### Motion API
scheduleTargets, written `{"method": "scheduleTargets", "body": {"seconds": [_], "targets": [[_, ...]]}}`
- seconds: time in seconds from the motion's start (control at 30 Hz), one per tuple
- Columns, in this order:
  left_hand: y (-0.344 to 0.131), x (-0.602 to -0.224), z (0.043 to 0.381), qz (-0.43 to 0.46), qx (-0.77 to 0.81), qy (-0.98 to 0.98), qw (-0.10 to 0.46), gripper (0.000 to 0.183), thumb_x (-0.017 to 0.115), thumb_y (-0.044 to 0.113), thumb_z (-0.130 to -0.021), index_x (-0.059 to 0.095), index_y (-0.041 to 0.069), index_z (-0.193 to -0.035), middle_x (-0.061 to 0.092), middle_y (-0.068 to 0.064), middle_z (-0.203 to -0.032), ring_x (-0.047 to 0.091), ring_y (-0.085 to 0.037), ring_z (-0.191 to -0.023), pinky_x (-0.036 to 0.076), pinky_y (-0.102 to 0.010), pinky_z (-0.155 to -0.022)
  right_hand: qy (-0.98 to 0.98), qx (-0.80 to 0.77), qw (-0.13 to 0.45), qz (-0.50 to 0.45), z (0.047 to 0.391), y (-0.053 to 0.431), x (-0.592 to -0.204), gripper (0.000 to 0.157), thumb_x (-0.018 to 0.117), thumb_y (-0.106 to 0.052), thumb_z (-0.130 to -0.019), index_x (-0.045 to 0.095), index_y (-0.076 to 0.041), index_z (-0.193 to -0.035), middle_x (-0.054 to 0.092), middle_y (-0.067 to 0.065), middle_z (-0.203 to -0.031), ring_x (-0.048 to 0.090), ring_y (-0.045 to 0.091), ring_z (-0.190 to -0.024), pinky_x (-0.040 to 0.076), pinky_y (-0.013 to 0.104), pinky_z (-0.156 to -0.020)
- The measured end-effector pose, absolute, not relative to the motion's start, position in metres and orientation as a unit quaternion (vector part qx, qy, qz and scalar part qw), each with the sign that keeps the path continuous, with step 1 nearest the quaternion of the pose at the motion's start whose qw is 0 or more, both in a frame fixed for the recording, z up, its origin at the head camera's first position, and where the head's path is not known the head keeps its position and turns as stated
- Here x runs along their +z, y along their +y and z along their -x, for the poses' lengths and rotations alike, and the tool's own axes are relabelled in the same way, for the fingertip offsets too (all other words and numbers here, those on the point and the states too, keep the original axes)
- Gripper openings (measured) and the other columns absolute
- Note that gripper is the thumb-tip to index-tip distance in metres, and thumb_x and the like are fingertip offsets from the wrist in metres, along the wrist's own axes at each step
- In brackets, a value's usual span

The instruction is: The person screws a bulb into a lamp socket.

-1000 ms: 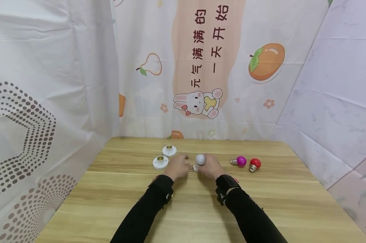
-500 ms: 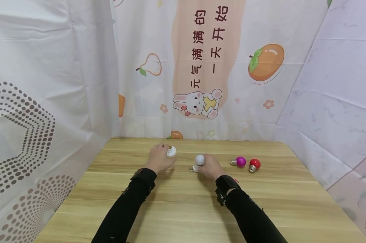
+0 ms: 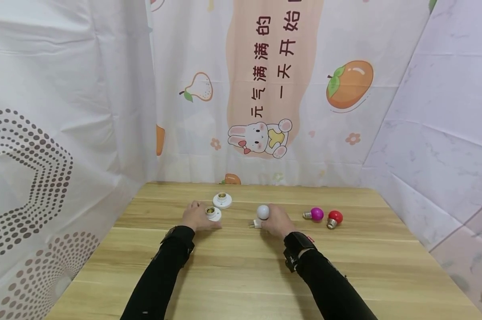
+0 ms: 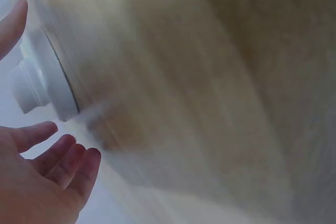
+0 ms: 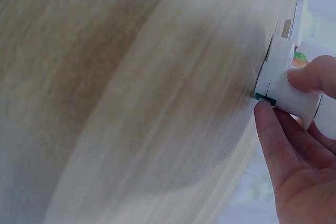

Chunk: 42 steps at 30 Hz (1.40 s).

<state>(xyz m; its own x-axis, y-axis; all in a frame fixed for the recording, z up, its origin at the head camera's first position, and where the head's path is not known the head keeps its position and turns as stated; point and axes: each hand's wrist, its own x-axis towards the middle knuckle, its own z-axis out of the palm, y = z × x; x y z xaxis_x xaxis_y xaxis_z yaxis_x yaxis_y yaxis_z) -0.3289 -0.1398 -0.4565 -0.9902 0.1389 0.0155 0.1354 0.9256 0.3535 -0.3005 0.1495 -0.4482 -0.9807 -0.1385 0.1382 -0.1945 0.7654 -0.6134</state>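
Note:
My left hand (image 3: pixel 197 218) is beside the nearer round white lamp socket (image 3: pixel 213 214), which has a brass-coloured threaded opening. In the left wrist view, thumb and loosely bent fingers (image 4: pixel 55 163) lie on either side of this socket (image 4: pixel 50 74), with visible gaps. A second white lamp socket (image 3: pixel 222 200) stands just behind it. My right hand (image 3: pixel 279 221) grips a white plug-in lamp holder (image 3: pixel 257 223) with flat prongs pointing left. A white round bulb (image 3: pixel 263 212) sits upright on it. Thumb and fingers pinch the holder (image 5: pixel 289 80) in the right wrist view, low at the tabletop.
To the right of my right hand, a purple bulb (image 3: pixel 316 214) and a red bulb (image 3: pixel 335 218) lie on the wooden table (image 3: pixel 248 271). A printed curtain (image 3: pixel 304 169) hangs behind the table's back edge. Patterned sheets (image 3: pixel 117 111) flank both sides.
My left hand has gone left from beside the lamp holder's prongs, reaching across the sockets, and is now at the nearer socket's left side. My right hand keeps its grip in the same place.

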Motion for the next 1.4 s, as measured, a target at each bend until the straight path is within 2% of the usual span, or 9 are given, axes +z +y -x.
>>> {"method": "scheduleTargets", "body": {"seconds": [0.2,0.47,0.7,0.9,1.03,1.13,1.4], "targets": [[-0.142,-0.459,0.324,-0.053,0.195,0.979,0.013,0.088,0.084,0.057,-0.075,0.058,-0.005,-0.132,0.053,-0.020,-0.120,0.048,-0.038,-0.115,0.044,-0.052,-0.097,-0.940,0.327,0.041,-0.090,0.299,0.149,-0.451,0.038,0.080,0.001,-0.074,0.066,0.005,-0.109,0.069,0.014,-0.100,0.061,0.025,-0.088,0.053,0.047,-0.086],[-0.141,-0.462,0.326,-0.056,0.213,0.975,0.011,0.081,0.085,0.051,-0.076,0.059,-0.004,-0.130,0.055,-0.019,-0.126,0.050,-0.036,-0.117,0.043,-0.050,-0.100,-0.944,0.317,0.032,-0.084,0.297,0.146,-0.449,0.043,0.078,0.002,-0.077,0.062,0.009,-0.116,0.068,0.021,-0.108,0.065,0.032,-0.099,0.052,0.051,-0.092],[-0.138,-0.458,0.327,-0.093,0.254,0.963,0.015,0.072,0.087,0.040,-0.078,0.062,-0.001,-0.130,0.057,-0.014,-0.116,0.048,-0.031,-0.111,0.044,-0.046,-0.097,-0.943,0.317,0.029,-0.099,0.296,0.150,-0.450,0.048,0.079,0.000,-0.080,0.058,0.010,-0.122,0.067,0.023,-0.113,0.064,0.037,-0.108,0.051,0.052,-0.096],[-0.137,-0.453,0.326,-0.118,0.270,0.956,0.003,0.076,0.086,0.037,-0.077,0.058,0.000,-0.137,0.054,-0.012,-0.116,0.047,-0.027,-0.106,0.043,-0.042,-0.093,-0.942,0.320,0.005,-0.104,0.287,0.155,-0.435,0.059,0.079,-0.002,-0.083,0.052,0.011,-0.134,0.064,0.027,-0.121,0.061,0.042,-0.115,0.049,0.055,-0.100],[-0.134,-0.448,0.322,-0.111,0.306,0.945,0.006,0.080,0.085,0.039,-0.078,0.055,-0.003,-0.140,0.051,-0.012,-0.120,0.048,-0.026,-0.108,0.044,-0.042,-0.096,-0.944,0.317,-0.005,-0.096,0.281,0.158,-0.423,0.071,0.081,-0.007,-0.083,0.045,0.011,-0.142,0.061,0.031,-0.126,0.060,0.045,-0.117,0.049,0.057,-0.099],[-0.130,-0.442,0.317,-0.113,0.344,0.932,0.001,0.083,0.086,0.039,-0.080,0.052,-0.004,-0.142,0.050,-0.013,-0.124,0.049,-0.026,-0.110,0.045,-0.043,-0.098,-0.944,0.316,-0.001,-0.100,0.276,0.161,-0.415,0.075,0.080,-0.008,-0.082,0.043,0.010,-0.145,0.058,0.033,-0.131,0.058,0.045,-0.120,0.048,0.057,-0.100],[-0.111,-0.426,0.302,-0.178,0.361,0.915,-0.031,0.082,0.089,0.033,-0.078,0.053,-0.004,-0.142,0.051,-0.017,-0.124,0.051,-0.029,-0.111,0.046,-0.046,-0.099,-0.924,0.342,0.042,-0.166,0.261,0.161,-0.398,0.058,0.079,-0.008,-0.087,0.054,0.009,-0.137,0.059,0.025,-0.129,0.061,0.040,-0.116,0.052,0.049,-0.098]]}}
